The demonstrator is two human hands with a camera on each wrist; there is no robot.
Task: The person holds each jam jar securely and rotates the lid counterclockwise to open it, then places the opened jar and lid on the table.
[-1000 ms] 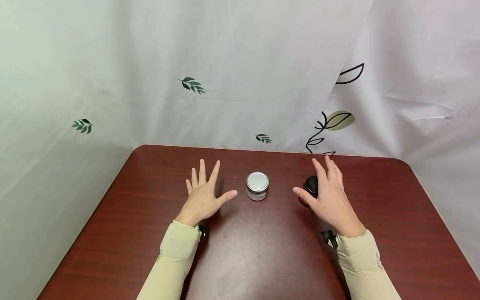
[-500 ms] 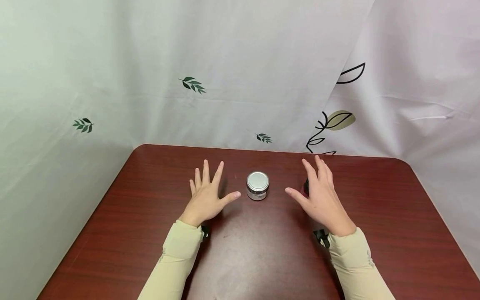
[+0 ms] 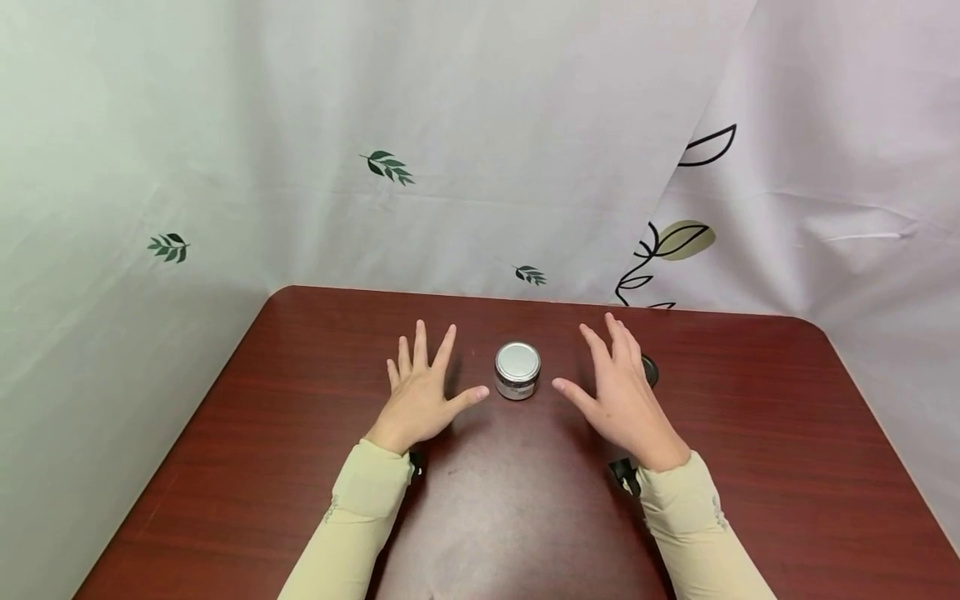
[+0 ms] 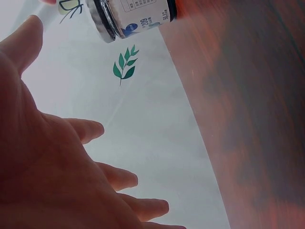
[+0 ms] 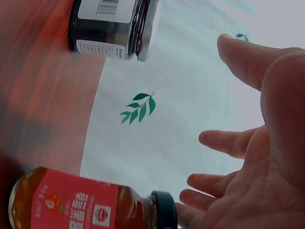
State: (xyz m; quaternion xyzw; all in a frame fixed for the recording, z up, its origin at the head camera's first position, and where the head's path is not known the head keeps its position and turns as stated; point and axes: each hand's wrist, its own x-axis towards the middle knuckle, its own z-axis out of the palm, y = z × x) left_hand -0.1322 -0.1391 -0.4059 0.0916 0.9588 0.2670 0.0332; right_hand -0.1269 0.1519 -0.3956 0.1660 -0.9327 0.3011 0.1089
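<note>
A small jar with a silver lid point(image 3: 517, 363) stands on the table between both hands; its printed label point(image 4: 138, 13) shows in the left wrist view. My left hand point(image 3: 420, 402) hovers to its left, fingers spread and thumb pointing toward it, apart from it. To the jar's right is my right hand point(image 3: 624, 402), fingers spread and holding nothing, its thumb near the jar. Behind that hand a second jar, with a black lid point(image 3: 649, 371), is mostly hidden in the head view. The right wrist view shows its red label point(image 5: 76, 202) and amber contents.
The reddish-brown wooden table point(image 3: 510, 517) has rounded far corners. A pale cloth point(image 3: 465, 125) with printed leaves hangs behind it and along the sides. Dark wrist-worn devices point(image 3: 624, 477) sit under the sleeve cuffs.
My right hand has moved left, past the black-lidded jar and closer to the silver-lidded one. The left hand has drifted slightly right. Both jars stay in place.
</note>
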